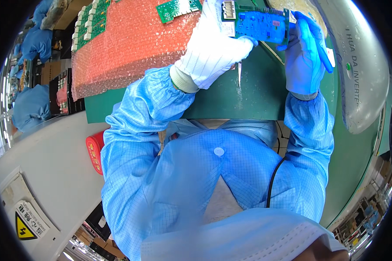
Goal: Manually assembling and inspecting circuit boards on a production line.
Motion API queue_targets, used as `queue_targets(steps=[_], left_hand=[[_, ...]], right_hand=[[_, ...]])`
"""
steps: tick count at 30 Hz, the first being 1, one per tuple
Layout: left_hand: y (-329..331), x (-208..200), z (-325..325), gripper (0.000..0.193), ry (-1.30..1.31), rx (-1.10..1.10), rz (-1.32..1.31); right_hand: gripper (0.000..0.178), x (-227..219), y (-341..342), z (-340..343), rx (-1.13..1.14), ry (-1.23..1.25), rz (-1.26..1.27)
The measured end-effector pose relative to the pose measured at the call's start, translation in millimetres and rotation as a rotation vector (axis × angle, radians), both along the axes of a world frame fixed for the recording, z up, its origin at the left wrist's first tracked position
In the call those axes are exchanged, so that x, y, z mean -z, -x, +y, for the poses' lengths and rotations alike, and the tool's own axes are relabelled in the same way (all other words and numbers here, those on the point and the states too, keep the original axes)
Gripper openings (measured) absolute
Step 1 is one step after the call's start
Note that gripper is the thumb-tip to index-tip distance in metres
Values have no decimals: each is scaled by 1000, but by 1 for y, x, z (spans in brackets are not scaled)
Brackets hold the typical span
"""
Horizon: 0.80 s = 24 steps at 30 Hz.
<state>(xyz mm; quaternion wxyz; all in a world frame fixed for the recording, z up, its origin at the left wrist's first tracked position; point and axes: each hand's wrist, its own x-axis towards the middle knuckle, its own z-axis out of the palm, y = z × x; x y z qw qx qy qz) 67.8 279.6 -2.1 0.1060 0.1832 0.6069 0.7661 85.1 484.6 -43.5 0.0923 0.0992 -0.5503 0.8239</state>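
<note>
A green circuit board (260, 26) is held up between my two gloved hands above the green mat (261, 98). Blue light falls across most of it, and a white connector (228, 9) stands at its left end. My left hand (217, 52), in a white striped glove, grips the board's left side and lower edge with the thumb. At the opposite end, my right hand (307, 56), also gloved and tinted blue, has its fingers closed around the board's edge. A thin pointed metal tool (239, 76) shows on the mat below the board.
Pink bubble wrap (130, 48) covers a slab at the left, with a small green board (178, 9) and several connector-studded boards (90, 24) on it. A grey rounded machine housing (359, 61) stands at the right. Farther left, people in blue work clothes (32, 104) sit.
</note>
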Motion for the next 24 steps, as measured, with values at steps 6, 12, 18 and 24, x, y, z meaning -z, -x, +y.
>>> queue_targets(steps=[6,12,18,24], left_hand=[[-20,11,1,84,412,-161,301],[-1,-4,-53,60,906,-35,609],[60,-18,-118,76,1505,-290,508],[62,-19,-115,71,1372,-246,400]], right_hand=[[26,-4,-10,-3,235,-76,7],[35,6,-53,169,790,-1314,218],[52,12,-112,332,1198,-1561,-347],[48,-12,-110,277,1163,-1767,-550]])
